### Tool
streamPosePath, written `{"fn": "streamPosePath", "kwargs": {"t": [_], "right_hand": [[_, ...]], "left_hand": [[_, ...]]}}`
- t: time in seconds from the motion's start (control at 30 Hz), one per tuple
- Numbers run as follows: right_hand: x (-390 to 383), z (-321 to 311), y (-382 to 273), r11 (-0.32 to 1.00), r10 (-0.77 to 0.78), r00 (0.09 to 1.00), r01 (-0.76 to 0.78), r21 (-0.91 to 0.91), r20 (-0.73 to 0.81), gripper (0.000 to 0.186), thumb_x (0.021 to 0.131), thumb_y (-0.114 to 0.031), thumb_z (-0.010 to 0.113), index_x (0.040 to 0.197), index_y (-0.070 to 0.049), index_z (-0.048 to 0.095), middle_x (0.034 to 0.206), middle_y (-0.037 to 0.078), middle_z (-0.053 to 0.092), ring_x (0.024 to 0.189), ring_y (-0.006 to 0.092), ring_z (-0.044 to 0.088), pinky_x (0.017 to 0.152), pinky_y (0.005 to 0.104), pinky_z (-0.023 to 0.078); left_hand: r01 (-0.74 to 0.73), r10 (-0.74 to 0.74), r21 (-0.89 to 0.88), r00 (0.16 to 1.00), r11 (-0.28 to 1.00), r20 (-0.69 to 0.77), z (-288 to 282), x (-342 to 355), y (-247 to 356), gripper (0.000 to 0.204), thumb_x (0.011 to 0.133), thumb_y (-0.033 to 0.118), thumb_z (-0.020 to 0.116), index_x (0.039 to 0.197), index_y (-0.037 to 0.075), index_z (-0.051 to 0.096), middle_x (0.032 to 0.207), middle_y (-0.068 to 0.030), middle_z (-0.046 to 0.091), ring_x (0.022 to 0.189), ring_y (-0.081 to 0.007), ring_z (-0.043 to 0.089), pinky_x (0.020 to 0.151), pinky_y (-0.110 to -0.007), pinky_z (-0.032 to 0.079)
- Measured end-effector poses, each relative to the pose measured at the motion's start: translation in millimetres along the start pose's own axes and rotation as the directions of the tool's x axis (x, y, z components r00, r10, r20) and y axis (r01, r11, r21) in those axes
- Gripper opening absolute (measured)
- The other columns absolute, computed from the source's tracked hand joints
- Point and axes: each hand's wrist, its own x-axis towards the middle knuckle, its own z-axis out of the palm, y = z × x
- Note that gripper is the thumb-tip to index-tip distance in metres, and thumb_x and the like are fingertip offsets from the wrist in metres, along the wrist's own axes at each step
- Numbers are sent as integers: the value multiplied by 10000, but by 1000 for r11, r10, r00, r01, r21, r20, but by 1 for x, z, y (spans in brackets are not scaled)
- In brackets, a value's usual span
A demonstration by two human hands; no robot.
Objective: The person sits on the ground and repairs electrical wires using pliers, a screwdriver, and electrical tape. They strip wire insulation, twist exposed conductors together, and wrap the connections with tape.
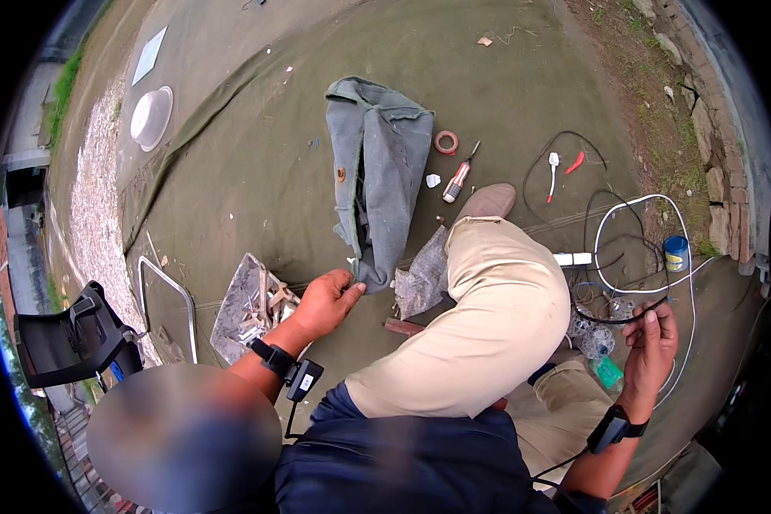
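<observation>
A grey-blue cloth bag [396,163] with a brown button lies lengthwise before me, its long slit partly open and dark inside. My left hand [324,301] pinches the bag's near corner between thumb and fingers. Over on the right, my right hand [651,347] is closed on a thin black cable [632,319], holding it between thumb and fingertips. Loose loops of that cable trail on the ground. Below it are crumpled clear plastic bags [598,341] and a green packet [607,372]. A white cable [692,330] curves around this spot.
Beyond my shoe lie a tape roll [438,144], a red-and-white-handled screwdriver [457,183], a white-headed tool [552,174] and a red piece [576,162]. A blue can [677,254] stands right. A patterned sack [230,315] holds scraps at left, near a bent metal tube [175,288] and chair [68,338].
</observation>
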Motion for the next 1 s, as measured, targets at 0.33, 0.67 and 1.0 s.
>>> {"fn": "streamPosePath", "kwargs": {"t": [0.33, 0.67, 1.0], "right_hand": [[-6, 18, -15, 997, -34, 999, 34, -69, 7, 178, 966, -198, 636, 1041, -40, 600, 950, 74, 641, 651, 98, 605, 552, 198, 401], [-7, 22, -22, 993, -46, 999, 48, -107, 19, 177, 967, -193, 630, 1045, -37, 597, 959, 81, 639, 647, 100, 608, 541, 199, 406], [-3, 34, -20, 994, -40, 999, 43, -97, 28, 176, 964, -193, 636, 1046, -41, 600, 937, 81, 645, 649, 103, 612, 544, 198, 409]], "left_hand": [[55, -115, -181, 934, 982, -339, -23, 118, 53, 526, 847, 356, 722, 1115, -84, 614, 993, -222, 703, 943, -340, 687, 843, -398, 530], [414, -418, -97, 822, 905, -388, 11, 186, 13, 855, 782, 443, 760, 1399, -53, 436, 1439, -300, 403, 1316, -411, 447, 1074, -417, 413], [102, -444, -712, 840, 695, -313, 5, 193, 40, 568, 798, 27, 747, 1299, 22, 479, 1240, -209, 571, 1124, -252, 570, 915, -337, 478]]}}
